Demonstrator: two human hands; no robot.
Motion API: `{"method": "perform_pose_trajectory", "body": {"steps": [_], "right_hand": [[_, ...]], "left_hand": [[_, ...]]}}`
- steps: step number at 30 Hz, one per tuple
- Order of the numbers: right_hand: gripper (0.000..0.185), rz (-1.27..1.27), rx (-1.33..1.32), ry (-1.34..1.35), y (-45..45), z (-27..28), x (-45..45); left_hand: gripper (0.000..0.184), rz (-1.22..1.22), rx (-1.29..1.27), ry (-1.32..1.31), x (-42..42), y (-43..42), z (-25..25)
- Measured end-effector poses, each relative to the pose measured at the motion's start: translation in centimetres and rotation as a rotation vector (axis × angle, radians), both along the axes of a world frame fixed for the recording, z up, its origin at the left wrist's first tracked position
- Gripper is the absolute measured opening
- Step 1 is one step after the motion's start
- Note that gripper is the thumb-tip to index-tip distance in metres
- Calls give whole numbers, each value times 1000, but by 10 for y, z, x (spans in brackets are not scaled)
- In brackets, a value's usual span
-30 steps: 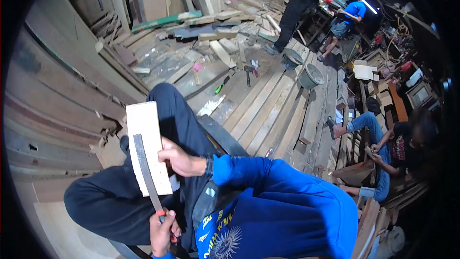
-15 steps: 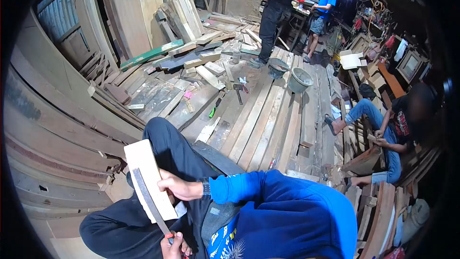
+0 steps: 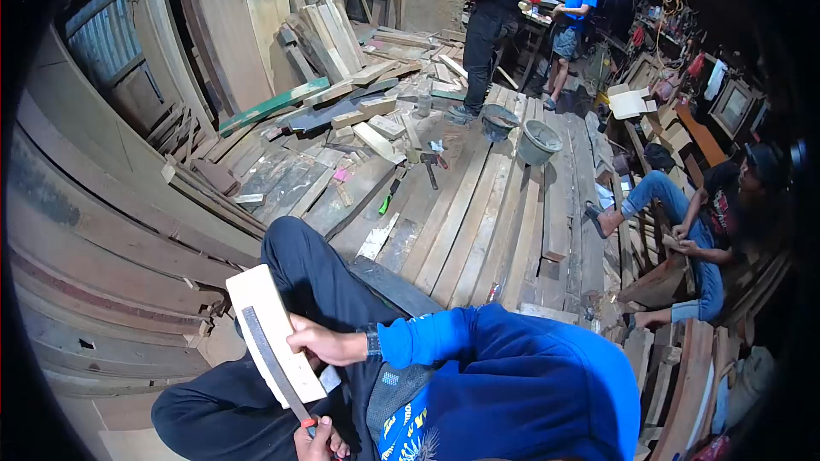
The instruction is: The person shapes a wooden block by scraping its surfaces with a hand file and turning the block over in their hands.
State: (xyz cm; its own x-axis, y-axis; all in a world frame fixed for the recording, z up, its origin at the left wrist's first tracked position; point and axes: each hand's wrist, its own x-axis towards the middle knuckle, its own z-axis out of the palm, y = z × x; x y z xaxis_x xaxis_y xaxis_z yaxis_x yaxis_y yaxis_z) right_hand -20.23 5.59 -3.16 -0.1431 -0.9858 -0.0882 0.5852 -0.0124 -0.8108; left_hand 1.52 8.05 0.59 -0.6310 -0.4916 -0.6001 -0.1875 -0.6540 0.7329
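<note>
A pale wood block (image 3: pixel 299 367) is held tilted above my crossed legs. My right hand (image 3: pixel 329 343), with a dark watch at its wrist, is closed on the block's right edge, thumb on the upper face; its other fingers are mostly hidden. Low in the view, my left hand (image 3: pixel 319 442) is closed around the red handle of a file (image 3: pixel 272 357). The file's long dark blade lies lengthwise along the block's face, its tip short of the far end.
Ahead on the plank floor (image 3: pixel 465 243) lie a hammer (image 3: pixel 430 172), a green-handled tool (image 3: pixel 389 196) and wood offcuts (image 3: pixel 376 141). Two buckets (image 3: pixel 540 143) stand farther off. Boards lean at the left. A seated person (image 3: pixel 705 222) works at right; two people stand at the back.
The file has slid slightly toward the block's far end. My view has shifted a little, and the block sits slightly lower in it. Both hands keep their hold.
</note>
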Motion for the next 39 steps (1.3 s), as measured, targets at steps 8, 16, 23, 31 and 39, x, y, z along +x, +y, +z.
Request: {"method": "perform_pose_trajectory", "body": {"steps": [8, 16, 23, 31, 39], "right_hand": [[48, 85, -21, 9, -15, -41, -3], [54, 136, 10, -8, -15, -60, 16], [45, 25, -90, 40, -13, -23, -11], [40, 134, 5, -19, -14, -53, 14], [59, 28, 20, -41, -7, -20, 3]], "left_hand": [[20, 33, 18, 0, 1, -3, -2], [26, -24, 25, -5, 0, -6, -9], [19, -31, -6, -41, 8, -7, -10], [20, -10, 22, -21, 3, -4, -9], [28, -41, 28, -79, 1, -4, -2]]}}
